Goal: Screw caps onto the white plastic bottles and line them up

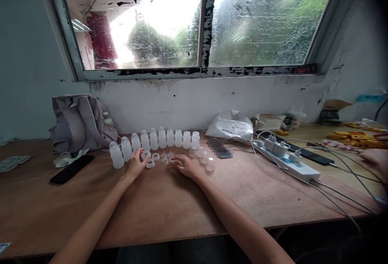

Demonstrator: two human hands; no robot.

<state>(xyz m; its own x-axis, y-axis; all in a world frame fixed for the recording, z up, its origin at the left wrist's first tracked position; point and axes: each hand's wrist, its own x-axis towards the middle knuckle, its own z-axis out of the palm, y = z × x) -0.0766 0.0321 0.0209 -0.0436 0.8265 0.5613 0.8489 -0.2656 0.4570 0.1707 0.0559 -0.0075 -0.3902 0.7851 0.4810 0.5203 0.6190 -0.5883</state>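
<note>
A curved row of several small translucent white plastic bottles (157, 139) stands on the wooden table (169, 203). In front of them lie several white rings (150, 163) and clear small caps (209, 167). My left hand (136, 164) rests flat on the table with fingers spread, touching a ring and close to the leftmost bottles. My right hand (185, 164) lies palm down with fingers stretched out, its fingertips near the small clear parts (165, 158) in the middle. Neither hand holds anything.
A grey bag (79, 122) sits at the back left, a black phone (72, 169) in front of it. A white plastic bag (230, 127) and a power strip (287, 160) with plugged cables lie to the right. Another person's hand (376, 158) shows at the far right.
</note>
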